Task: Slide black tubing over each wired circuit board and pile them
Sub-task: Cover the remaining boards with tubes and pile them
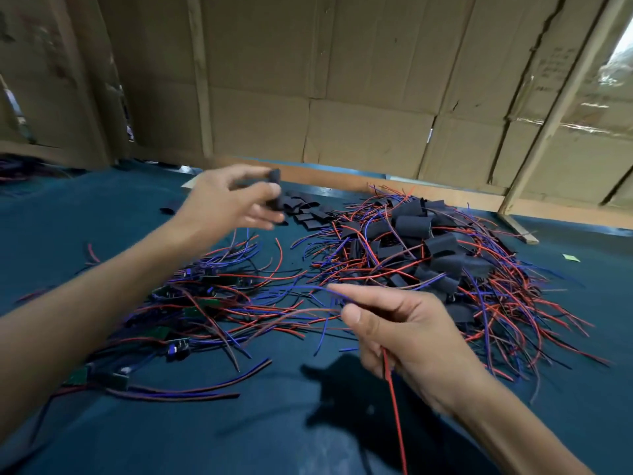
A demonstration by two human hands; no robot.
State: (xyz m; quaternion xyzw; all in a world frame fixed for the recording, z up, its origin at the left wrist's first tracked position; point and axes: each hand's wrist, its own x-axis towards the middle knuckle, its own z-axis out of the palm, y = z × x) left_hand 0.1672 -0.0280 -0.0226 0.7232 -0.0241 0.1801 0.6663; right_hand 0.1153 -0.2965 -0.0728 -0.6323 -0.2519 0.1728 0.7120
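Observation:
My left hand [233, 200] is raised over the far middle of the table and pinches a short piece of black tubing [274, 178] between thumb and fingers. My right hand [404, 332] is nearer me and grips a bundle of red and blue wires [394, 399]; a red wire hangs down from the fist and blue ends stick out to the left. Bare green circuit boards with wires [191, 303] lie scattered at left. At right is a pile of boards sleeved in black tubing [428, 248]. Loose tubing pieces [308, 212] lie behind, just right of my left hand.
A dark teal cloth [171, 437] covers the table. Cardboard walls [342, 97] with wooden battens close off the far side. One stray tubing piece [168, 210] lies at far left, and a small green scrap [571, 257] sits at right.

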